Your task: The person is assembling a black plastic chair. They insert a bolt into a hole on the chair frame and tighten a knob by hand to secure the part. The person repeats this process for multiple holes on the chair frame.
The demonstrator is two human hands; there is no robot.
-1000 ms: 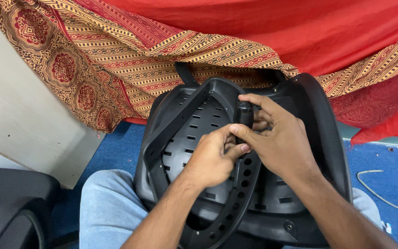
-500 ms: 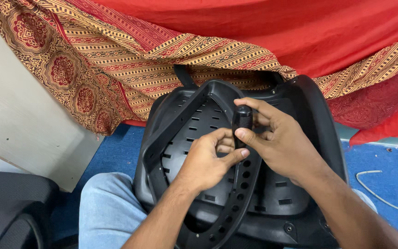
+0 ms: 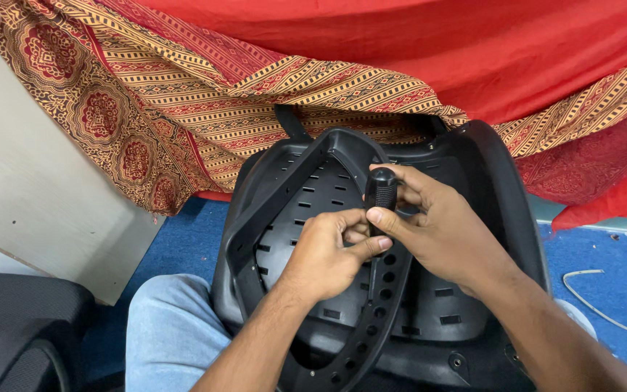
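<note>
a blue carpeted floor (image 3: 183,239) is seen below a red and patterned cloth (image 3: 270,80) draped across the back. a black plastic chair shell (image 3: 502,218), slotted and ribbed, is propped on the person's lap, with a curved perforated black strip (image 3: 379,312) laid over it. the black screwdriver handle (image 3: 382,190) is gripped upright by the right hand (image 3: 444,232), fingers closed round it. the left hand (image 3: 324,254) is pinched shut at the shaft just below, thumb touching the right thumb.
</note>
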